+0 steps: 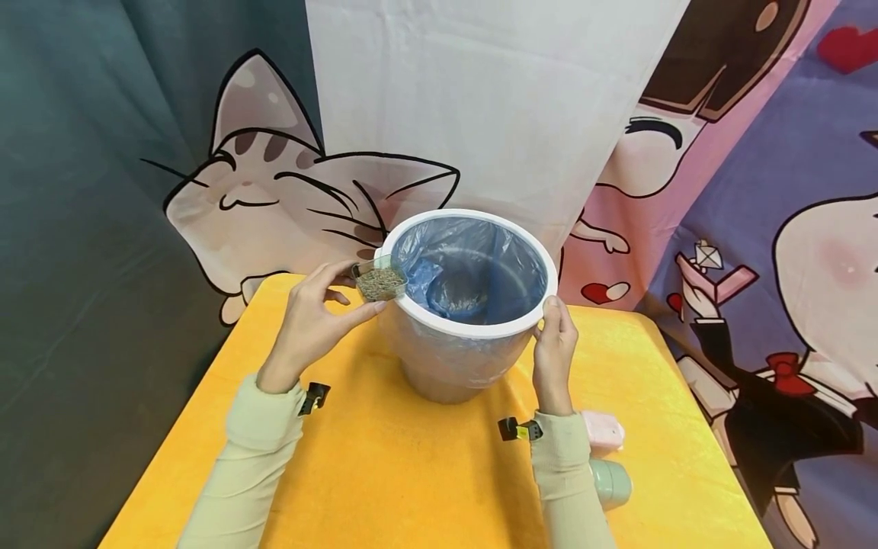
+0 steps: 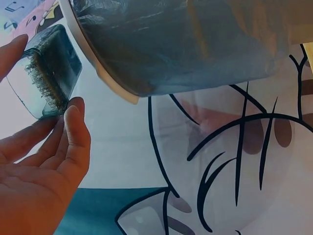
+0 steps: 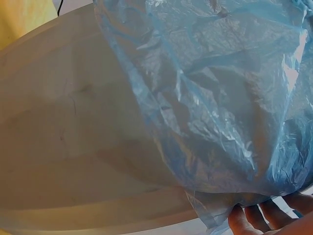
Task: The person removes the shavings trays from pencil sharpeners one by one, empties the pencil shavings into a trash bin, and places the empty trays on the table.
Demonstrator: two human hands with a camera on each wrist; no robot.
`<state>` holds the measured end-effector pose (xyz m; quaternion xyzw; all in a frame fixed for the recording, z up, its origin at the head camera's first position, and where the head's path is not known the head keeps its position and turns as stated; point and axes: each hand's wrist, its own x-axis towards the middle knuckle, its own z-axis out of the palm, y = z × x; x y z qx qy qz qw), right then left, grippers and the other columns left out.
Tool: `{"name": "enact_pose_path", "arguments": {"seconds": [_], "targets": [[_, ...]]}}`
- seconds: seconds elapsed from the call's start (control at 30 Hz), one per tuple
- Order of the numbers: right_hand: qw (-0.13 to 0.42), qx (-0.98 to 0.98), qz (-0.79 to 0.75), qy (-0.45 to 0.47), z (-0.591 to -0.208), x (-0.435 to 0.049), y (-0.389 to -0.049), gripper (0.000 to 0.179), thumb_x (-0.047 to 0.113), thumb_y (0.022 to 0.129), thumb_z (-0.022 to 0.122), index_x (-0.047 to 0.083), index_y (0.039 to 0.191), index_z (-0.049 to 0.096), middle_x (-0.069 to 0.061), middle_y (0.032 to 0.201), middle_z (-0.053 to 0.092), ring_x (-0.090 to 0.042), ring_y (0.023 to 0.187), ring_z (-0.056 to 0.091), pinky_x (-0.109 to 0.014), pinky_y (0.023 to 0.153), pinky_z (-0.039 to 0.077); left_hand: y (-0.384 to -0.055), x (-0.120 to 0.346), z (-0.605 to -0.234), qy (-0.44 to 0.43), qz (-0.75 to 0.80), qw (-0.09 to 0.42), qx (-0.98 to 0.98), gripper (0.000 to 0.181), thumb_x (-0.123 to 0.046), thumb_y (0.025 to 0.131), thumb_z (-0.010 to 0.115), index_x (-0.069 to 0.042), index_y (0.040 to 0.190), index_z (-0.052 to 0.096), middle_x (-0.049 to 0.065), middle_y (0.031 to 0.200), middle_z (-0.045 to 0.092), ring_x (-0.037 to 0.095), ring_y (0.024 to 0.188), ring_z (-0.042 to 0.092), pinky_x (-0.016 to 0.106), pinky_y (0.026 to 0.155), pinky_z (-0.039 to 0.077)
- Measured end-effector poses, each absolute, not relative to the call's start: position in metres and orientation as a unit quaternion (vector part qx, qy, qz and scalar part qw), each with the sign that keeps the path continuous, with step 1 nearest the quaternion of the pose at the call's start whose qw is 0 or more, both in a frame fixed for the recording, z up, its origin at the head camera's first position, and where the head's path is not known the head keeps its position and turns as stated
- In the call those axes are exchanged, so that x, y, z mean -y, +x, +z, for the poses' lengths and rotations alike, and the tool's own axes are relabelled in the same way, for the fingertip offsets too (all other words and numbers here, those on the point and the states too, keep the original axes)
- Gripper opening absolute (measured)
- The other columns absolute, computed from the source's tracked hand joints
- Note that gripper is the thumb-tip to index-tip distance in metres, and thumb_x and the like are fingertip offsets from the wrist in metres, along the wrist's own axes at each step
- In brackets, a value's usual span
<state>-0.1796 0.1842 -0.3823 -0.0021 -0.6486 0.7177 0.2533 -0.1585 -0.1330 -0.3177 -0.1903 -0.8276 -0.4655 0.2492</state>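
Note:
My left hand (image 1: pixel 312 320) pinches a small clear box (image 1: pixel 381 281) between thumb and fingers. Brownish-green dried bits lie inside the box, which is tilted beside the left rim of a trash can (image 1: pixel 439 381). In the left wrist view the clear box (image 2: pixel 67 58) shows the bits gathered against one side. A thin blue plastic bag (image 1: pixel 473 255) lines the can and folds over its white rim. With thumb on top, my right hand (image 1: pixel 554 352) grips the rim at the right. Its fingers (image 3: pixel 254 218) press under the bag's edge in the right wrist view.
The trash can stands on a yellow-covered table (image 1: pixel 398 473). Beside my right forearm lie a pink object (image 1: pixel 604 431) and a pale green one (image 1: pixel 612 483), both partly hidden by the sleeve. A cartoon-printed cloth (image 1: pixel 480 99) hangs behind the table.

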Motion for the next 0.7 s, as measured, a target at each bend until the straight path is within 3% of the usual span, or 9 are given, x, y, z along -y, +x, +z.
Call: {"name": "enact_pose_path", "arguments": {"seconds": [0.17, 0.47, 0.7], "targets": [[0.253, 0.650, 0.716, -0.004, -0.382, -0.184, -0.179, 0.044, 0.037, 0.096, 0.044, 0.000, 0.115, 0.057, -0.017, 0.112, 0.054, -0.025, 0.104, 0.050, -0.049, 0.096, 0.042, -0.162, 0.127, -0.315, -0.199, -0.460, 0.254, 0.827, 0.063, -0.031, 0.069, 0.081, -0.008, 0.122, 0.057, 0.002, 0.106, 0.060, 0.014, 0.093, 0.058, 0.026, 0.068, 0.051], [0.252, 0.651, 0.716, 0.000, -0.383, -0.185, -0.180, 0.044, 0.038, 0.096, 0.044, 0.001, 0.117, 0.057, -0.017, 0.112, 0.054, -0.024, 0.104, 0.049, -0.049, 0.098, 0.040, -0.172, 0.115, -0.309, -0.214, -0.463, 0.267, 0.818, 0.063, -0.029, 0.067, 0.082, -0.011, 0.122, 0.057, 0.001, 0.101, 0.058, 0.015, 0.085, 0.059, 0.026, 0.069, 0.050], [0.252, 0.653, 0.714, -0.002, -0.384, -0.185, -0.180, 0.044, 0.038, 0.096, 0.044, 0.004, 0.120, 0.057, -0.016, 0.115, 0.055, -0.025, 0.107, 0.049, -0.048, 0.098, 0.041, -0.179, 0.107, -0.305, -0.255, -0.434, 0.279, 0.817, 0.065, -0.020, 0.064, 0.084, -0.001, 0.120, 0.056, 0.007, 0.097, 0.056, 0.017, 0.078, 0.054, 0.028, 0.067, 0.049]]}}
